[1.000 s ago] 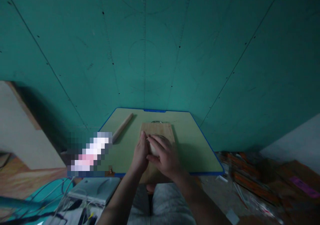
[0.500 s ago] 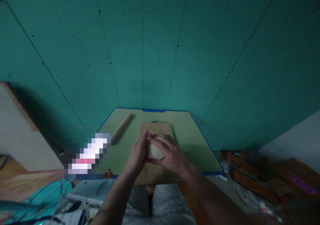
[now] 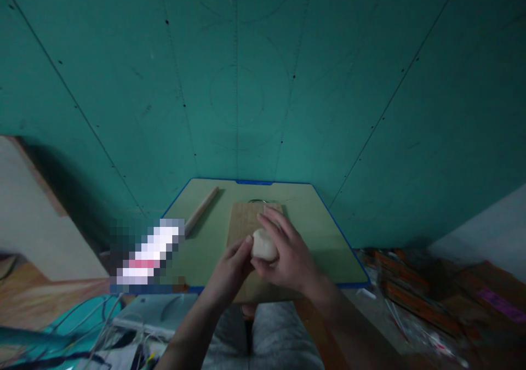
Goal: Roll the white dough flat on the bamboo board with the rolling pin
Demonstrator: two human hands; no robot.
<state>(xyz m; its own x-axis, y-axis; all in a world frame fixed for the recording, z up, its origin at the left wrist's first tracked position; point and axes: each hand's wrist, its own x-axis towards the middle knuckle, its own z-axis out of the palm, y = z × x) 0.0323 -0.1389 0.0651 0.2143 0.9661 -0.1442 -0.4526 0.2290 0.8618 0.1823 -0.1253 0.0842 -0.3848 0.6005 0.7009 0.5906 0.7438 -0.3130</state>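
A pale, rounded lump of dough (image 3: 263, 246) sits between my two hands over a wooden cutting board (image 3: 242, 216). My left hand (image 3: 235, 263) presses its thumb and fingertips against the lump's left side. Curved around the right side is my right hand (image 3: 290, 249), its thumb below and its fingers reaching past the top. The underside of the lump is hidden, so I cannot tell whether it touches the board. A wooden rolling pin (image 3: 202, 210) lies to the left, its near end covered by a blurred patch.
The board lies on a small pale-green table (image 3: 324, 238) with a blue rim, against a green wall (image 3: 263, 101). Cables and a grey device (image 3: 156, 312) stand at lower left. Cardboard boxes (image 3: 464, 304) and clutter fill the lower right.
My hands have shifted slightly right with the dough. The left hand has slid down to the near left side, and the right fingers have lifted and straightened, baring more of the dough.
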